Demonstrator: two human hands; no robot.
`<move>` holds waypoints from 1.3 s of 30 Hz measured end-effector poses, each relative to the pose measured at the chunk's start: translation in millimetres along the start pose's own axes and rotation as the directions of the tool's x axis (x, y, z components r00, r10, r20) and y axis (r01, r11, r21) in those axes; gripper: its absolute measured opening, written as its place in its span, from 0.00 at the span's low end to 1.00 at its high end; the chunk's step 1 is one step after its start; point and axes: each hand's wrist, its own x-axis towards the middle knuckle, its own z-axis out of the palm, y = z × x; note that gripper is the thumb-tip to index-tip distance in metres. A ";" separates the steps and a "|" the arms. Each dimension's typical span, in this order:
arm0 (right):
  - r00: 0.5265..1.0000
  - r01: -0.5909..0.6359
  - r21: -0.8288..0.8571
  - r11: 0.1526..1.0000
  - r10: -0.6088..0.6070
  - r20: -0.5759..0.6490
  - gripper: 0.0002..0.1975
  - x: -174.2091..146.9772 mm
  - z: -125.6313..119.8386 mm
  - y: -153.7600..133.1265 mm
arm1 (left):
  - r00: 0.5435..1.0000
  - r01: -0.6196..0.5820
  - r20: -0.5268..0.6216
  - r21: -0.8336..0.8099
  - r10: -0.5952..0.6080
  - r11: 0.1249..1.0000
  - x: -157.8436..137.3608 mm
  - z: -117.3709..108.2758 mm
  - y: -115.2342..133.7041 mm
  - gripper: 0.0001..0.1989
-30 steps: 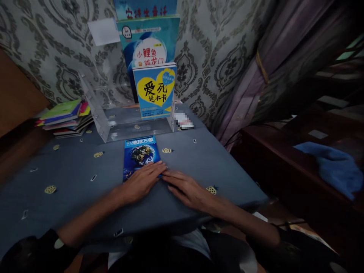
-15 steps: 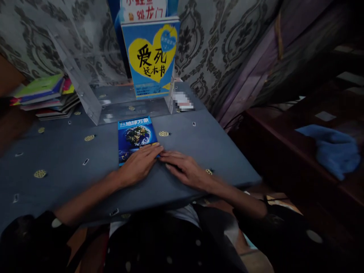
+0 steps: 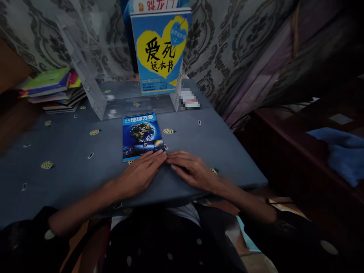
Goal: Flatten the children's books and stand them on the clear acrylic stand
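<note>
A blue book (image 3: pixel 142 131) with a globe on its cover lies flat on the dark grey-blue tablecloth (image 3: pixel 108 144). Just below its lower edge rests my left hand (image 3: pixel 146 168), palm down with fingers stretched out. My right hand (image 3: pixel 192 168) lies to the right of it, fingers extended and the thumb a little apart. The fingertips of both hands meet or nearly meet near the book's lower right corner. Neither hand holds anything.
Behind the book stands a clear acrylic rack (image 3: pixel 95 102) bearing an upright blue book with a yellow heart (image 3: pixel 159 57). A stack of books (image 3: pixel 54 89) lies at the left, near a blurred arm (image 3: pixel 17 121). At the right is blue cloth (image 3: pixel 341 148) on dark red furniture (image 3: pixel 273 132).
My left hand has come down off the book's lower part, so its bottom edge shows now. My right hand stays beside it. The whole view has shifted slightly.
</note>
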 end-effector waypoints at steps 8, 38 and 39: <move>0.999 -0.013 -0.012 1.000 0.012 -0.035 0.15 8.5 1.3 -0.9 | 0.996 0.079 0.035 0.091 -0.083 0.993 -15.8 -3.6 4.9 0.25; 0.791 0.152 0.082 0.985 -0.171 0.587 0.28 117.7 45.1 -2.1 | 0.957 0.269 -0.183 0.285 -0.224 0.920 -75.3 -14.3 8.5 0.21; 0.782 0.161 0.089 0.983 -0.182 0.596 0.27 121.5 44.9 1.2 | 0.956 0.271 -0.191 0.285 -0.222 0.920 -75.3 -14.1 8.5 0.21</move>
